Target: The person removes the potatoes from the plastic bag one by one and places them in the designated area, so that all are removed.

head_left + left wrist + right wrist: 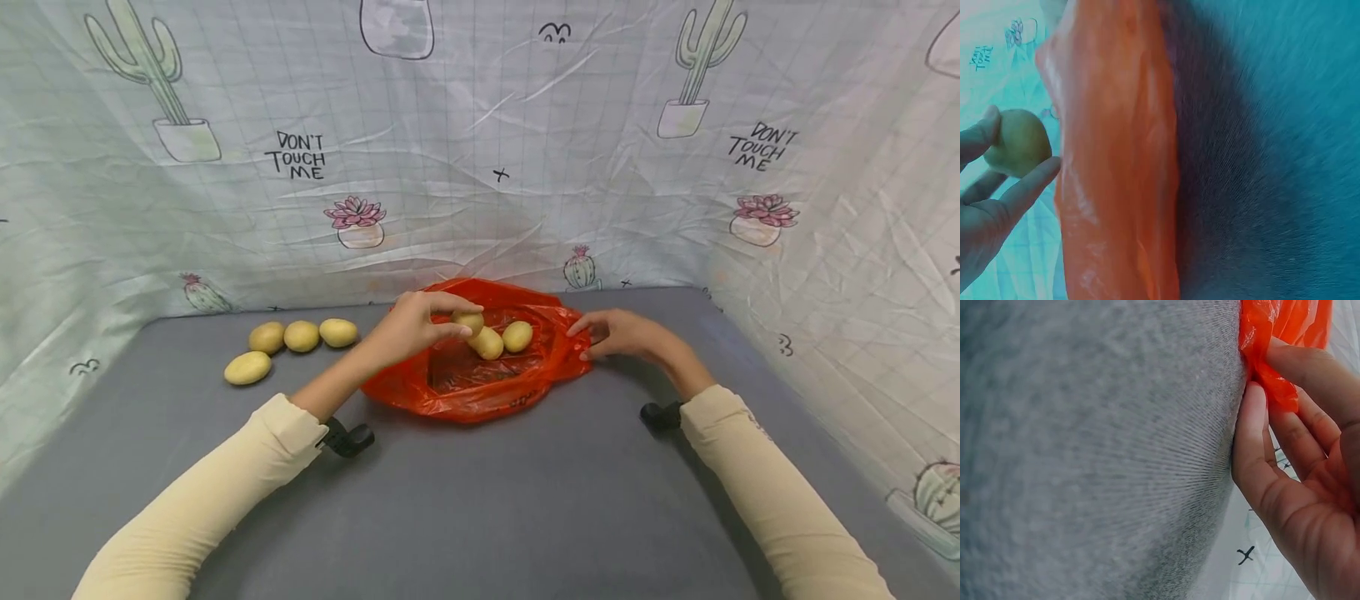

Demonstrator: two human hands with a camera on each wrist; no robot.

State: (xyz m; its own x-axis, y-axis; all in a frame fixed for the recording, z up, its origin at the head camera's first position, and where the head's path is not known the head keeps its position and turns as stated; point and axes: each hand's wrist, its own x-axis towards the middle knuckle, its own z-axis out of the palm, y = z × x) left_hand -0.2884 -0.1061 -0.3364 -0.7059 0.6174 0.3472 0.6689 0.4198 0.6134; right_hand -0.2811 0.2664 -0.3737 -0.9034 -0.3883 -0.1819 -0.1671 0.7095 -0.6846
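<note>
A red plastic bag (450,406) lies spread on the grey table with its mouth facing up. Inside it are two yellow potatoes, one of them the potato (517,336) on the right. My left hand (416,325) pinches another potato (1019,144) between thumb and fingers, over the bag's opening. In the left wrist view the bag's side stands beside the fingertips. My right hand (618,332) pinches the bag's right edge, and the right wrist view shows crumpled red plastic (1272,369) between thumb and fingers.
Several potatoes (302,336) sit on the table (465,508) to the left of the bag, one nearer the front. A white cloth (480,133) printed with cacti hangs behind the table and along both sides.
</note>
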